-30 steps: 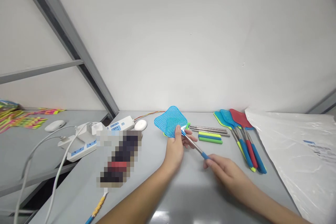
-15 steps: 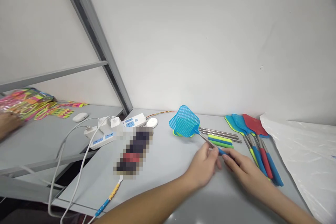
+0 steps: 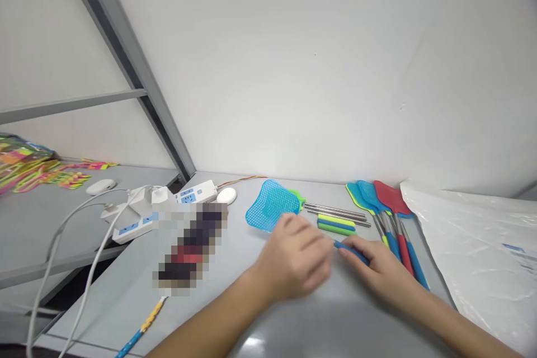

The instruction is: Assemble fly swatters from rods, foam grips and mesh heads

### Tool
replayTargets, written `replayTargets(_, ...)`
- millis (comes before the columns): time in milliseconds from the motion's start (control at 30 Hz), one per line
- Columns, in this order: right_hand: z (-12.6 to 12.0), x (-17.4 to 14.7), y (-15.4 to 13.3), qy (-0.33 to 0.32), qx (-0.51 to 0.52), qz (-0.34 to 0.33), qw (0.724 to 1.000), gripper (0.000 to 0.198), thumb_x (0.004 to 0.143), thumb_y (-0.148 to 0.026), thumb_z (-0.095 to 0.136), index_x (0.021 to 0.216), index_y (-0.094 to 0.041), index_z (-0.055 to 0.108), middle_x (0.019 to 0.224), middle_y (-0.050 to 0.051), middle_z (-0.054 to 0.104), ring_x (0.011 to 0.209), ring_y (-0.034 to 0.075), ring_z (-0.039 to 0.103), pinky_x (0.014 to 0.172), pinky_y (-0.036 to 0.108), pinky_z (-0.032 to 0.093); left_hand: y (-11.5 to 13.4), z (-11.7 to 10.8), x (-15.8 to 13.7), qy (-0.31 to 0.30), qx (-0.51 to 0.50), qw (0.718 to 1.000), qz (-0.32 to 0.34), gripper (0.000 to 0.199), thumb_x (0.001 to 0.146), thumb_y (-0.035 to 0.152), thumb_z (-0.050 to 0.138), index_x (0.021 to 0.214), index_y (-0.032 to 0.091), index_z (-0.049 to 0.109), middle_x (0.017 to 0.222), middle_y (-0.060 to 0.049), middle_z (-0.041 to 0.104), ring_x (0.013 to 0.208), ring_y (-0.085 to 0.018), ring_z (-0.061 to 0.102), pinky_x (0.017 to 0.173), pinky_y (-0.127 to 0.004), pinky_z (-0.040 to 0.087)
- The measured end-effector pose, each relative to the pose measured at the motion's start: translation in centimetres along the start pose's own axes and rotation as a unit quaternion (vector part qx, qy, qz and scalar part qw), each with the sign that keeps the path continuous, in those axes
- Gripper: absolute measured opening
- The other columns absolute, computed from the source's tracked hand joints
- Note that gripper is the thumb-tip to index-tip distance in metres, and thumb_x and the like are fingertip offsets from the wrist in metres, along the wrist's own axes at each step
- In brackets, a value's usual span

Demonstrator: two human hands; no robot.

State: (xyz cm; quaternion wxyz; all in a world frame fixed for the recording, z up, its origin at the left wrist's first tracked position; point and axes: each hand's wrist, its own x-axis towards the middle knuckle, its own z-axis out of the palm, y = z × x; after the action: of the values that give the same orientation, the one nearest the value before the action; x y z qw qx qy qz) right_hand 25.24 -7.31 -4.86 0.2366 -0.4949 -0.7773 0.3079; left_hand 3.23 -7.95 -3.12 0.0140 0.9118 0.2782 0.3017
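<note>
A blue fly swatter (image 3: 268, 204) is held slantwise over the grey table, its mesh head pointing to the far left. My left hand (image 3: 293, 257) is closed round its shaft just below the head, hiding most of the metal. At the other end, my right hand (image 3: 373, 265) wraps the blue handle (image 3: 354, 253). Behind the blue head a green swatter head (image 3: 297, 197) partly shows. Metal rods (image 3: 338, 212) lie beyond my hands, with green and blue handle sleeves (image 3: 335, 224) in front of them. Several swatters (image 3: 392, 197), blue, red and green, are stacked to the right of these.
White plastic sheeting (image 3: 470, 235) covers the right side. On the left are a power strip (image 3: 197, 193) with plugs and cables, a round white object (image 3: 226, 196) and a blurred-out phone-like object (image 3: 193, 246). A metal frame post (image 3: 134, 61) rises behind. Colourful packaged items (image 3: 33, 168) lie far left.
My left hand has moved up the shaft toward the blue head and closed there. The view has shifted right, and another person's hand at the far left has left the picture.
</note>
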Motion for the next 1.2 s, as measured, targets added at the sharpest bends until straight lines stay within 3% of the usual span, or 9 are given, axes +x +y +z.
replayTargets(100,0.5,-0.4,0.4,-0.025,-0.028,-0.002,0.999,0.034,0.095,-0.046,0.038,0.088,-0.021,0.061,0.074,0.001,0.065,0.068,0.017,0.059,0.066,0.028,0.042,-1.8,-1.9,0.8,0.019,0.084,0.992,-0.089,0.022,0.089,0.028,0.049,0.102,0.023,0.067,0.108,-0.009,0.065,0.102,-0.027,0.049,0.092,-0.048,0.034)
replayTargets(167,0.8,-0.6,0.9,-0.032,-0.057,0.003,0.998,0.034,0.096,-0.046,0.037,0.090,-0.022,0.061,0.073,0.001,0.066,0.066,0.017,0.059,0.064,0.028,0.041,-3.0,-2.8,0.9,-0.045,0.110,0.988,-0.103,0.019,0.088,0.035,0.055,0.099,0.026,0.068,0.127,-0.008,0.056,0.115,-0.031,0.042,0.100,-0.056,0.025)
replayTargets(233,1.0,-0.8,1.3,-0.033,-0.089,0.007,0.996,0.034,0.096,-0.046,0.037,0.091,-0.023,0.061,0.073,0.002,0.066,0.065,0.018,0.059,0.062,0.028,0.040,-3.9,-3.3,0.6,-0.099,0.107,0.983,-0.114,0.019,0.085,0.041,0.059,0.089,0.025,0.069,0.132,-0.006,0.051,0.121,-0.033,0.036,0.104,-0.062,0.017)
replayTargets(400,0.9,-0.8,2.0,-0.028,-0.135,-0.006,0.990,0.034,0.095,-0.046,0.038,0.093,-0.023,0.063,0.073,0.002,0.065,0.066,0.018,0.059,0.062,0.029,0.040,-4.6,-2.7,-0.1,-0.165,0.072,0.977,-0.113,0.021,0.088,0.040,0.056,0.084,0.024,0.068,0.121,-0.006,0.056,0.119,-0.030,0.041,0.106,-0.061,0.013)
replayTargets(467,0.7,-0.8,2.1,-0.023,-0.135,-0.021,0.990,0.033,0.095,-0.046,0.040,0.094,-0.023,0.064,0.077,0.003,0.067,0.069,0.018,0.060,0.064,0.029,0.042,-4.7,-2.5,-0.2,-0.185,0.044,0.975,-0.115,0.020,0.089,0.037,0.055,0.084,0.023,0.069,0.106,-0.005,0.060,0.107,-0.025,0.050,0.105,-0.053,0.020)
replayTargets(567,0.5,-0.7,2.3,-0.005,-0.136,-0.057,0.989,0.031,0.095,-0.043,0.042,0.097,-0.023,0.066,0.086,0.006,0.067,0.078,0.019,0.060,0.070,0.031,0.044,-4.8,-2.3,-0.2,-0.217,0.003,0.967,-0.133,0.019,0.089,0.034,0.055,0.083,0.023,0.069,0.089,-0.003,0.059,0.089,-0.020,0.055,0.091,-0.039,0.034)
replayTargets(700,0.8,-0.7,3.0,0.025,-0.168,-0.102,0.980,0.029,0.096,-0.040,0.042,0.098,-0.021,0.065,0.087,0.007,0.066,0.083,0.020,0.058,0.075,0.034,0.044,-4.8,-1.9,-0.1,-0.240,-0.035,0.960,-0.138,0.020,0.090,0.031,0.054,0.081,0.023,0.069,0.084,-0.001,0.059,0.087,-0.018,0.055,0.082,-0.033,0.033)
replayTargets(1000,1.5,-0.7,3.5,0.094,-0.248,-0.127,0.956,0.032,0.096,-0.037,0.042,0.087,-0.019,0.067,0.075,0.006,0.063,0.072,0.018,0.054,0.068,0.031,0.037,-4.7,-0.4,0.2,-0.212,-0.086,0.960,-0.160,0.021,0.090,0.029,0.052,0.079,0.022,0.069,0.083,-0.001,0.062,0.089,-0.018,0.056,0.089,-0.035,0.031)
replayTargets(1200,2.2,-0.1,3.1,0.044,-0.236,-0.111,0.964,0.025,0.097,-0.032,0.042,0.094,-0.020,0.064,0.084,0.005,0.065,0.079,0.019,0.056,0.073,0.033,0.037,-4.7,0.2,-0.1,-0.218,-0.046,0.962,-0.157,0.022,0.090,0.030,0.052,0.076,0.020,0.065,0.082,-0.002,0.059,0.085,-0.019,0.053,0.083,-0.034,0.033)
